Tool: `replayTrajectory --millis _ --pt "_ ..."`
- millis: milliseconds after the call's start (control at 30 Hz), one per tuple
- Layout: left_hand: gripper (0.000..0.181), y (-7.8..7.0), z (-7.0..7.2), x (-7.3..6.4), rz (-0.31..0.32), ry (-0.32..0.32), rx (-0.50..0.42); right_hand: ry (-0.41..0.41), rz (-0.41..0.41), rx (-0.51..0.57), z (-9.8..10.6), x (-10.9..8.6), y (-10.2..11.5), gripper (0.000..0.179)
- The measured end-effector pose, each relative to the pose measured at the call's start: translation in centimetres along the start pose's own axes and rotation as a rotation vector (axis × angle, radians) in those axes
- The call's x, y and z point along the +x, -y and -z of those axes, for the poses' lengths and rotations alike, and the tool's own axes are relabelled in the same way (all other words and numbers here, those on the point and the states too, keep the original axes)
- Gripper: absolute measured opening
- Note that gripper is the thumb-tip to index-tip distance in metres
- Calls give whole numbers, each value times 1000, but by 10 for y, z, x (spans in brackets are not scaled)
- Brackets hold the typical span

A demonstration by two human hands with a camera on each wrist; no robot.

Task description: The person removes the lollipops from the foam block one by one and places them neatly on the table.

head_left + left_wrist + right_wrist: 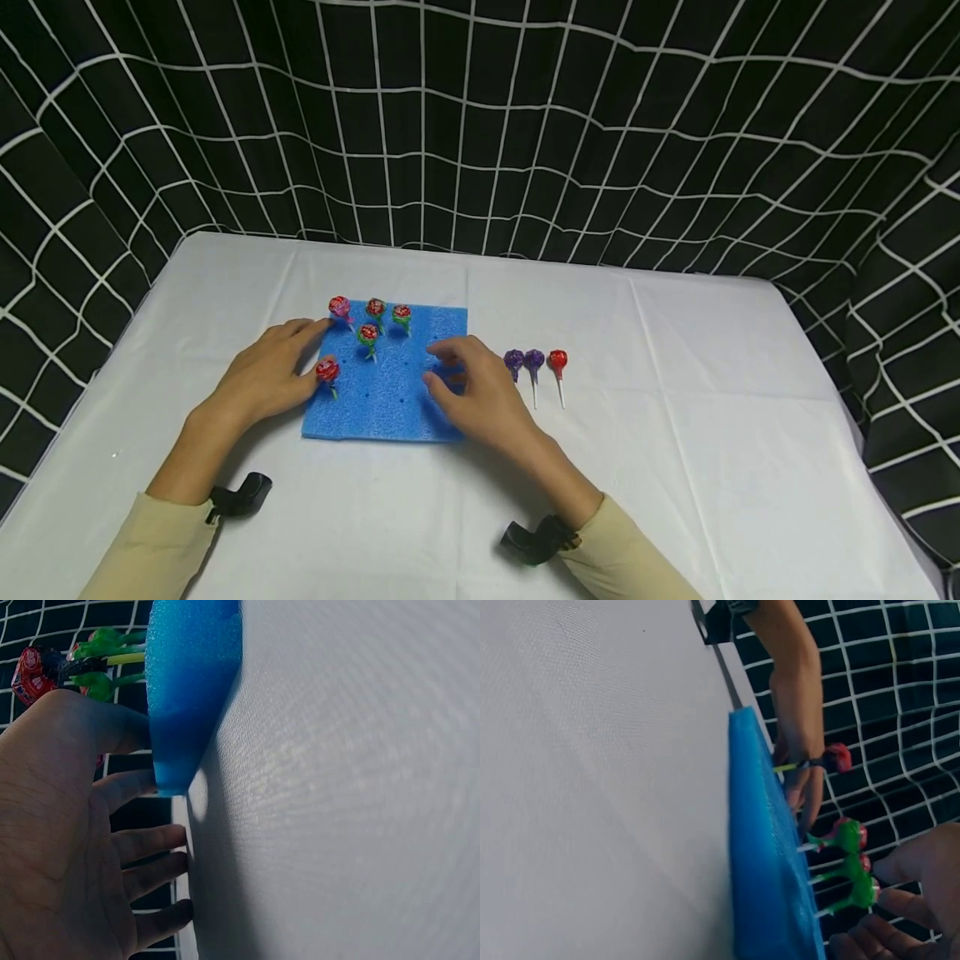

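Note:
A blue foam block [382,421] lies on the white table with several wrapped lollipops stuck upright in it. Green-and-red ones [367,335] stand towards its back, a pink-and-red one [340,306] at the back left corner, another red one [327,371] near the left edge. My left hand [266,375] rests against the block's left side, thumb and forefinger at the foam [191,682], the other fingers spread on the cloth. Over the block's right part hovers my right hand [483,392], fingers loosely bent and nothing between them.
To the right of the block lie two purple lollipops [534,360] and a red lollipop [557,360], sticks towards me; my right hand partly covers the nearest purple one. Small holes dot the foam. Behind the table [712,417] hangs a black cloth [480,125] with a white grid.

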State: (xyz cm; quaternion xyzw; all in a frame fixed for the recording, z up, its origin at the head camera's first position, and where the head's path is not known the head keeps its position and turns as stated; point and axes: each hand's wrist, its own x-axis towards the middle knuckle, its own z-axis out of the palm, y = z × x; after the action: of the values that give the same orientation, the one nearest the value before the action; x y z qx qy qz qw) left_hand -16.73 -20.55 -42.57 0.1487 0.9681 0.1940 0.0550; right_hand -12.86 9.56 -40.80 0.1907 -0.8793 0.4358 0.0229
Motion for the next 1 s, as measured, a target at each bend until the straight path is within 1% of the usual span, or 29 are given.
replayTrajectory --millis 167,333,433,567,667,833,1000 --pt "70 0 -1 1 5 4 -2 30 46 19 -9 4 1 34" --pt "70 0 -2 2 5 5 -3 38 98 42 -16 9 2 32" --pt "70 1 -3 3 7 4 3 54 110 49 -21 11 5 33" --pt "71 2 -2 2 11 1 12 93 105 79 -28 15 10 35" --pt "72 2 -2 1 14 2 18 116 121 109 -33 19 16 35" --pt "73 3 -3 1 14 4 23 140 159 116 -41 24 24 35" --pt "72 2 -3 2 7 -5 20 151 138 108 -50 28 28 37"
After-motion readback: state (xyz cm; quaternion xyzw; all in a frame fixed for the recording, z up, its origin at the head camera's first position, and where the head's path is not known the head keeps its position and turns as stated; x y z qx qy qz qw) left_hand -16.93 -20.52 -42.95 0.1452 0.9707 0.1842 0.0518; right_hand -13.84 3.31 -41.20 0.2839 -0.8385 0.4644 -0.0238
